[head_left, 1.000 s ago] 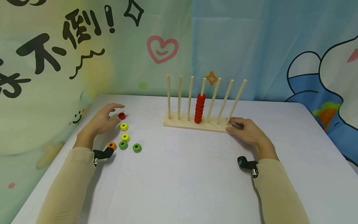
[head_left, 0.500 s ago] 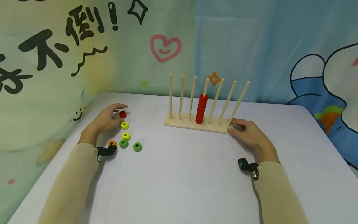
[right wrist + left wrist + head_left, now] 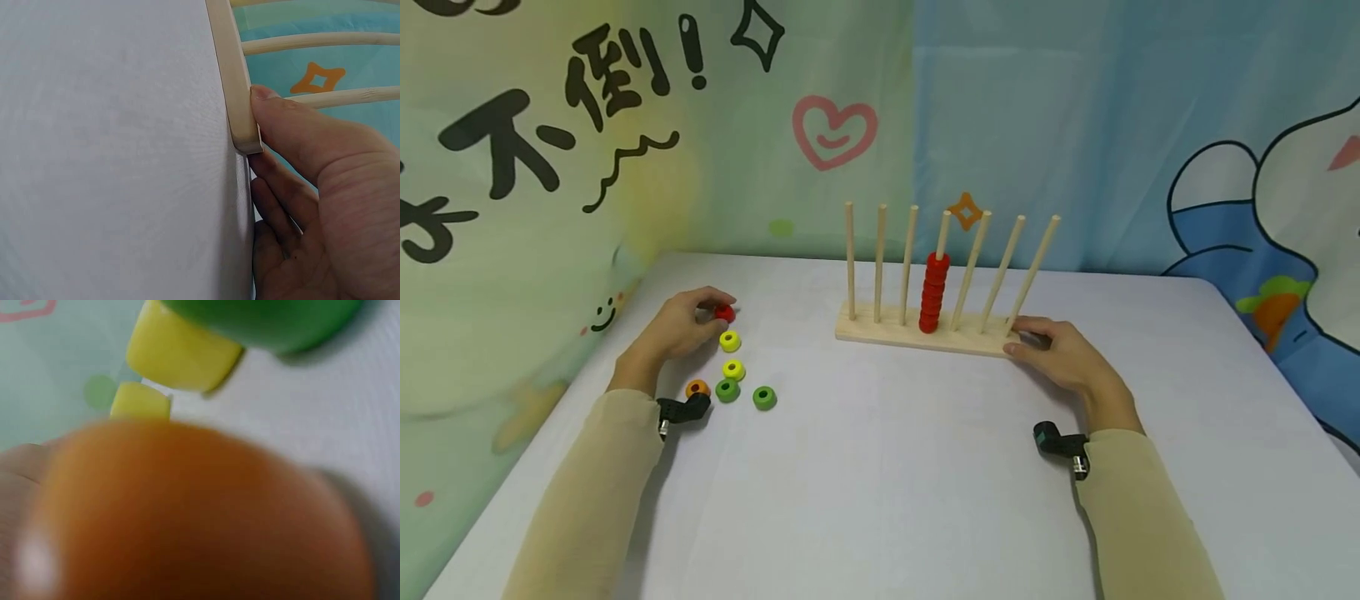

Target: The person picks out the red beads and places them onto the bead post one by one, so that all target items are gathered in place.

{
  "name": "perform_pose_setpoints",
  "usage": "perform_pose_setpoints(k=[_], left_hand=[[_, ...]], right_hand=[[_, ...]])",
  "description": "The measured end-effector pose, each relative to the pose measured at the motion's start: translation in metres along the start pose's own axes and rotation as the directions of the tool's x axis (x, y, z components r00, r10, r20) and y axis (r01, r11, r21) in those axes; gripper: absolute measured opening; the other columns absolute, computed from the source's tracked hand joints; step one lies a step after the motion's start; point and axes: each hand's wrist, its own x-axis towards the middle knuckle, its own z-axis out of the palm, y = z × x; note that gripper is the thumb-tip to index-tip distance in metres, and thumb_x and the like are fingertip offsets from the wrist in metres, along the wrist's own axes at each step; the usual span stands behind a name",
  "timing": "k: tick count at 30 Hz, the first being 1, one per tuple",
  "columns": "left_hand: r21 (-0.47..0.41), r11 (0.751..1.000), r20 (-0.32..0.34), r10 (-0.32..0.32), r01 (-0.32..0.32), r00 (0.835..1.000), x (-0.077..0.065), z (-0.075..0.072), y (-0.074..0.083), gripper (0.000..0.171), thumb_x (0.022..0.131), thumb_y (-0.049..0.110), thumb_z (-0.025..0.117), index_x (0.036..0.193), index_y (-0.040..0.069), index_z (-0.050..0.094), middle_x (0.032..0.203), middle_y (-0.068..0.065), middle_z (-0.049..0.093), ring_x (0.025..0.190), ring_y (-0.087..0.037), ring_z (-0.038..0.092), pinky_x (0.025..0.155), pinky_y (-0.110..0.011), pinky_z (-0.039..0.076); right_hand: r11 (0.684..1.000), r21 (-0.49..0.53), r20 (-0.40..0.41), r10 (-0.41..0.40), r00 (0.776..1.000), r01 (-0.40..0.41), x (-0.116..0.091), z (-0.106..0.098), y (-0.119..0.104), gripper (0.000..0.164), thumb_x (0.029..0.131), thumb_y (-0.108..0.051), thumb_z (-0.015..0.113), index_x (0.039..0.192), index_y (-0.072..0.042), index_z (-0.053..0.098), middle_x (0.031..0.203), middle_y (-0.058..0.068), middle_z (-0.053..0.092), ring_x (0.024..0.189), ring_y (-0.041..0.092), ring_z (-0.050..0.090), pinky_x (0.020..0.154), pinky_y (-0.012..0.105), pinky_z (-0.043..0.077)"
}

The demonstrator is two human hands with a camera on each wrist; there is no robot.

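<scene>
At the left of the table, my left hand (image 3: 679,327) pinches a red bead (image 3: 726,313) between thumb and fingers. Just in front of it lie two yellow beads (image 3: 730,341), two green beads (image 3: 764,398) and an orange bead (image 3: 697,388), partly behind the wrist camera. In the left wrist view the orange bead (image 3: 200,512) is so near that it hides most of the hand. My right hand (image 3: 1070,360) grips the right end of a wooden peg stand (image 3: 887,333), its thumb (image 3: 275,109) against the base. A stack of red beads (image 3: 933,293) sits on the middle peg.
Several bare pegs (image 3: 850,258) rise on both sides of the red stack. A white cloth covers the table (image 3: 880,475). Behind it hangs a printed curtain (image 3: 1022,125). A small black camera (image 3: 1060,440) is on each wrist.
My left hand has closed its thumb and fingers on the red bead, which it was only hovering beside. The right hand keeps its hold on the stand. The head view shifted slightly.
</scene>
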Motion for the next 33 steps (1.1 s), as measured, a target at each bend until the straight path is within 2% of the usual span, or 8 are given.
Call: perform_pose_setpoints(k=[6,11,17,23,27,33], left_hand=[[0.002,1.000,-0.036,-0.016,0.016,0.999,0.001,-0.001,0.009,0.041,0.095,0.026,0.065,0.134,0.017,0.056,0.135,-0.014,0.051,0.127,-0.037,0.043,0.103,-0.060,0.036],[-0.009,1.000,-0.067,0.012,-0.013,0.998,0.003,-0.002,0.017,0.041,0.095,0.028,0.066,0.133,0.016,0.057,0.132,-0.013,0.052,0.124,-0.035,0.046,0.100,-0.058,0.039],[-0.014,0.998,-0.122,0.064,-0.066,0.990,0.002,-0.003,0.027,0.042,0.095,0.035,0.066,0.130,0.013,0.059,0.125,-0.010,0.055,0.121,-0.032,0.047,0.097,-0.054,0.040],[-0.017,0.989,-0.175,0.139,-0.144,0.975,0.003,-0.003,0.038,0.043,0.094,0.040,0.066,0.127,0.012,0.061,0.119,-0.006,0.059,0.114,-0.030,0.049,0.094,-0.047,0.041],[-0.037,0.980,-0.204,0.185,-0.196,0.961,0.002,-0.003,0.051,0.042,0.094,0.042,0.065,0.124,0.012,0.063,0.117,-0.003,0.061,0.110,-0.028,0.052,0.090,-0.042,0.043],[-0.061,0.965,-0.219,0.235,-0.253,0.947,-0.001,-0.003,0.071,0.040,0.094,0.044,0.065,0.121,0.015,0.065,0.114,0.000,0.062,0.108,-0.024,0.053,0.086,-0.041,0.044]], right_hand=[[1.000,-0.005,0.005,0.001,1.000,-0.001,0.001,-0.001,0.002,0.068,0.092,-0.047,0.066,0.144,-0.006,0.050,0.154,0.020,0.036,0.143,0.045,0.025,0.113,0.060,0.020],[1.000,0.013,0.008,-0.004,1.000,0.004,0.002,-0.002,0.002,0.068,0.092,-0.047,0.066,0.144,-0.005,0.050,0.154,0.020,0.036,0.144,0.044,0.024,0.114,0.059,0.020],[1.000,0.023,0.009,-0.008,1.000,0.008,0.002,-0.001,0.001,0.066,0.093,-0.044,0.067,0.143,-0.005,0.050,0.153,0.021,0.036,0.144,0.044,0.024,0.114,0.059,0.019],[1.000,0.019,0.017,0.006,1.000,-0.006,0.002,-0.001,0.001,0.068,0.092,-0.047,0.066,0.144,-0.006,0.050,0.154,0.020,0.035,0.144,0.044,0.023,0.113,0.060,0.019],[1.000,0.009,0.023,0.018,1.000,-0.019,0.002,-0.001,0.000,0.069,0.092,-0.047,0.066,0.145,-0.006,0.049,0.155,0.020,0.034,0.144,0.045,0.022,0.113,0.061,0.018],[1.000,0.004,0.023,0.019,1.000,-0.019,0.001,0.000,-0.002,0.069,0.092,-0.047,0.066,0.145,-0.006,0.048,0.154,0.021,0.034,0.143,0.046,0.023,0.113,0.061,0.019]])
